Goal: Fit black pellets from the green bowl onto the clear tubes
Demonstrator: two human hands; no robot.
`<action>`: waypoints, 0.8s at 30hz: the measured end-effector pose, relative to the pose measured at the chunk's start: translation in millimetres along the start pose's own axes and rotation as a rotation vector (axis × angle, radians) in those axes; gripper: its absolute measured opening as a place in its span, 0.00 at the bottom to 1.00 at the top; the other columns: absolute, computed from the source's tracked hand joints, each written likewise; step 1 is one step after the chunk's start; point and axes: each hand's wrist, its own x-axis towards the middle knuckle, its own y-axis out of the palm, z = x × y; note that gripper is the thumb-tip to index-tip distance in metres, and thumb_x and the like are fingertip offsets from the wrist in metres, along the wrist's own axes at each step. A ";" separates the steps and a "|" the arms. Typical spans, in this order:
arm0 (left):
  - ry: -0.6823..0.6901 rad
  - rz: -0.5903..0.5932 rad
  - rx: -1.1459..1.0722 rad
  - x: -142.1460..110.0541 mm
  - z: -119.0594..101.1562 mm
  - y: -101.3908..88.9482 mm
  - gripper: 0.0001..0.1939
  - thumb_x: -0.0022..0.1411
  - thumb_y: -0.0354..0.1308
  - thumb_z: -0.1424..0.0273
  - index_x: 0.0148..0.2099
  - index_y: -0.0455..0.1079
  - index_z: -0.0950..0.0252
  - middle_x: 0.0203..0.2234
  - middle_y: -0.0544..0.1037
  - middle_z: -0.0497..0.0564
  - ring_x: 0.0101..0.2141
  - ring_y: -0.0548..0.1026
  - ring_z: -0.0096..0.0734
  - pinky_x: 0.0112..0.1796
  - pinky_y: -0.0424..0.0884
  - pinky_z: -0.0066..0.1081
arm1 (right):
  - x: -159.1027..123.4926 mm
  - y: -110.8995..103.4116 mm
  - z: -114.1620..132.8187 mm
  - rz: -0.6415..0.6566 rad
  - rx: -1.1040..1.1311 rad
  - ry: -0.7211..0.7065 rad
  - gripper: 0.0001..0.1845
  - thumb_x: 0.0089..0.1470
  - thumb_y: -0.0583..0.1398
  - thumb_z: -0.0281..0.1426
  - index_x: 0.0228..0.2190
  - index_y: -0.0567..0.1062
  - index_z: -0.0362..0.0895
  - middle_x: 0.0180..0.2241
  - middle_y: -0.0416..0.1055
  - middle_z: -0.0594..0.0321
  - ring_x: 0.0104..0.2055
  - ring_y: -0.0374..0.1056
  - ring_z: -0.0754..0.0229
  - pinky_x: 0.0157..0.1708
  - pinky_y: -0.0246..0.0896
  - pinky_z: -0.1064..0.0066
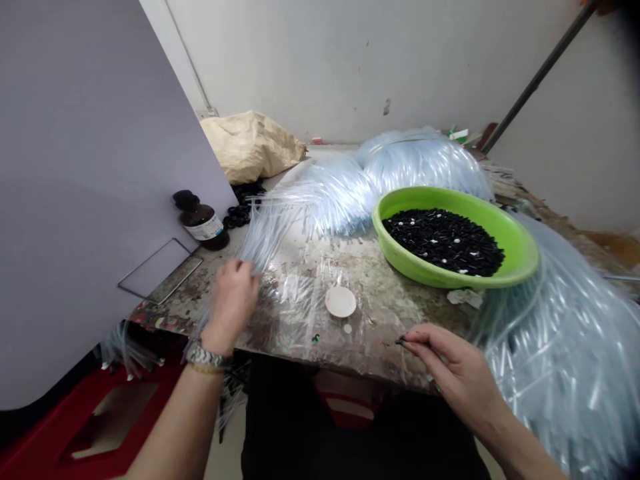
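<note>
We see a lime-green basin (410, 261) of black pieces (445, 233) flecked with white, translucent bluish-white tubes (565, 353), a dark brown bottle (196, 215) with a white label (206, 229) at left, a cream sack (250, 147) at far left, and a mottled grey-brown table (295, 333).

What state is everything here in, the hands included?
Left hand: curled at the clear tubes; blurred, grip unclear.
Right hand: pinching a small black piece.
Clear tubes: lying in heaps.
Green basin: open, part-filled with black pieces and white bits.
White dish: uncovered, flat on the table; contents unclear.
Brown bottle: black top on.
Beige sack: lying creased by the wall.
</note>
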 end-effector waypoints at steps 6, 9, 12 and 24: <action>-0.159 0.196 0.137 25.2 53.4 12.3 0.17 0.63 0.50 0.63 0.40 0.75 0.71 0.39 0.77 0.68 0.42 0.74 0.54 0.39 0.69 0.40 | -7.4 -2.8 -7.8 -0.023 -0.030 0.048 0.08 0.59 0.59 0.34 0.32 0.77 0.47 0.32 0.77 0.63 0.34 0.74 0.59 0.34 0.67 0.73; -0.170 0.211 0.097 28.4 59.1 17.5 0.15 0.62 0.50 0.65 0.37 0.75 0.67 0.37 0.78 0.63 0.41 0.75 0.49 0.38 0.68 0.36 | -8.4 -1.0 -5.4 -0.009 -0.028 0.063 0.09 0.59 0.58 0.34 0.31 0.77 0.47 0.32 0.78 0.61 0.34 0.74 0.57 0.34 0.68 0.71; -0.186 0.213 0.051 29.8 59.2 16.9 0.13 0.60 0.49 0.67 0.35 0.75 0.65 0.36 0.79 0.60 0.40 0.75 0.46 0.37 0.67 0.34 | -6.7 1.2 -2.9 -0.016 -0.022 0.048 0.09 0.59 0.58 0.34 0.31 0.77 0.47 0.32 0.78 0.61 0.34 0.75 0.57 0.33 0.69 0.71; -0.099 0.369 -0.145 -53.3 33.6 -16.1 0.11 0.62 0.46 0.64 0.35 0.68 0.61 0.31 0.77 0.53 0.34 0.75 0.40 0.34 0.64 0.33 | -2.3 6.1 -7.9 0.015 0.007 0.032 0.08 0.59 0.58 0.32 0.31 0.77 0.47 0.31 0.77 0.62 0.34 0.74 0.59 0.33 0.68 0.72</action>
